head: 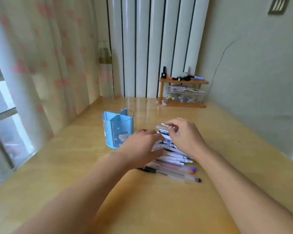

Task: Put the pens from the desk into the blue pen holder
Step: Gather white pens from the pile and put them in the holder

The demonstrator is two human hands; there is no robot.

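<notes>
A blue pen holder [117, 128] with a cartoon cat and inner dividers stands upright on the wooden desk [150, 208], left of centre. Just right of it lies a pile of several pens [174, 163], mostly white and clear barrels with coloured caps. My left hand [140, 149] lies flat over the left side of the pile, fingers stretched across the pens. My right hand [184, 134] hovers over the far end of the pile with fingers curled around white pens there. The pens under both hands are partly hidden.
A small wooden shelf [183, 92] with a clear box and small items stands at the back right, against the wall. A curtain [49, 65] and a window run along the desk's left edge. White panels stand behind the desk.
</notes>
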